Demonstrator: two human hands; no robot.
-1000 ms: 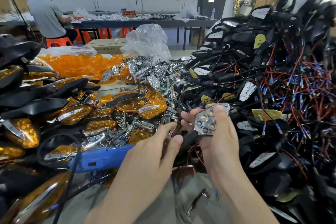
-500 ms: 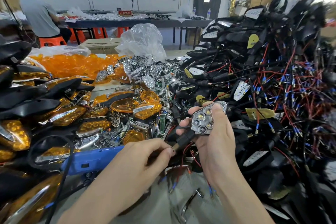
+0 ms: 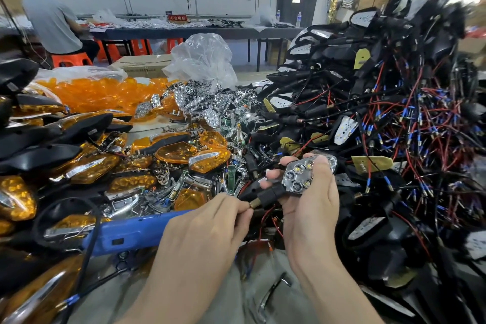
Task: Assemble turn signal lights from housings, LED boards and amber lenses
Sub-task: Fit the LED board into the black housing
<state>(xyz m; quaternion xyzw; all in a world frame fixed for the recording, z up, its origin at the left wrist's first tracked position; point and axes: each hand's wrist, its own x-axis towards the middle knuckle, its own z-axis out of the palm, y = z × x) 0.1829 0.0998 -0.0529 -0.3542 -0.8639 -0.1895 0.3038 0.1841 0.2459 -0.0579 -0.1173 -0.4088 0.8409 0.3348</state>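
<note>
Right hand (image 3: 313,208) cradles the housing with its chrome LED reflector (image 3: 302,177) face-up under the thumb, while left hand (image 3: 210,229) fingertips pinch the brass stem end (image 3: 254,203), probably steadying it.

Right hand (image 3: 310,208) closed around a black housing with a chrome reflector (image 3: 302,179) showing its LED cups, thumb across the top. Left hand (image 3: 210,229) pinching the brass-tipped stem (image 3: 259,201) at the housing's lower end. Blue tool (image 3: 136,231) lying just left of the hands. Heap of wired black housings (image 3: 381,113) to the right; finished amber lights (image 3: 92,168) stacked left; loose amber lenses (image 3: 100,92) behind, beside a clear plastic bag (image 3: 202,60).
</note>
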